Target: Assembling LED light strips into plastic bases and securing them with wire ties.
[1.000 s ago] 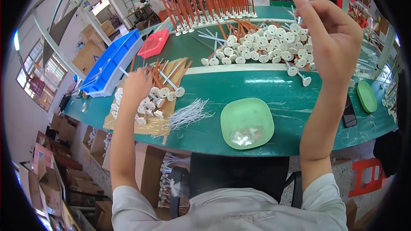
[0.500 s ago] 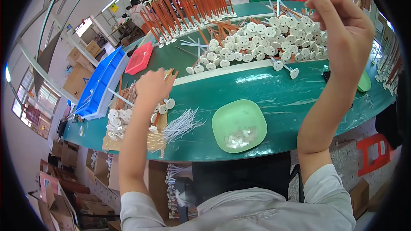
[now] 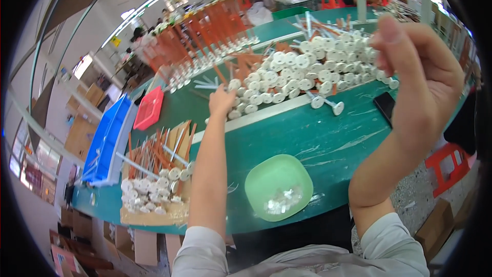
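Observation:
My left hand (image 3: 222, 101) reaches forward to the left end of a pile of white round-headed sticks (image 3: 292, 74). Its fingers are small and blurred against the heads, so their grip is unclear. My right hand (image 3: 428, 82) is raised close to the camera on the right, its thumb and fingers curled together in a pinch. Whatever lies between those fingertips, if anything, is hidden. Nearer me, a pale green bowl (image 3: 256, 184) holds small clear flakes. Left of my forearm, similar sticks with white heads (image 3: 146, 192) lie on a piece of cardboard (image 3: 154, 219).
A blue tray (image 3: 105, 143) and a red basket (image 3: 148, 107) stand at the left. Rows of upright orange sticks (image 3: 205, 31) on white bases line the far side. A dark phone (image 3: 384, 106) lies below my right hand. A red stool (image 3: 446, 169) stands beyond the table's right edge.
My left hand has moved from above the cardboard, forward and right to the pile. My right hand stays raised and pinched. The head view has shifted, showing the phone more fully.

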Available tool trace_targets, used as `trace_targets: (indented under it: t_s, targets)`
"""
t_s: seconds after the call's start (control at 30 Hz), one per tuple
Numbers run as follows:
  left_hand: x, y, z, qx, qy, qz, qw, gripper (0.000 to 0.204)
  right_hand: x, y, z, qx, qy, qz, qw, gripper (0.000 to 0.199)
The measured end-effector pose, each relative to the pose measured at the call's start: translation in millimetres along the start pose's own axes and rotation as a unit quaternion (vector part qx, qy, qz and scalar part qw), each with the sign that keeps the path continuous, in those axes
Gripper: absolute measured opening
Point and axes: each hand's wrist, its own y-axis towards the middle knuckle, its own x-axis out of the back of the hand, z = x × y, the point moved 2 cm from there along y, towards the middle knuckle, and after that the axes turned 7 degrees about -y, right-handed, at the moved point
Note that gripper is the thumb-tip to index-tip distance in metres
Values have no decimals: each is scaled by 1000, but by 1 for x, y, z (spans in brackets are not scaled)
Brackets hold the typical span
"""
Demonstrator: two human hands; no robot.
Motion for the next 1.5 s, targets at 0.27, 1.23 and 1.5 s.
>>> trace_targets:
  t_s: [0.27, 1.23, 1.5]
  targets:
    - [24, -15, -24, -32, 112, 6, 993, 35, -26, 6, 4, -17, 32, 0, 999, 16]
    - [218, -182, -133, -232, -707, 127, 656, 32, -99, -37, 34, 232, 7, 97, 968, 19]
    - [226, -199, -156, -286, -630, 91, 716, 35, -106, -45, 28, 218, 58, 125, 966, 34]
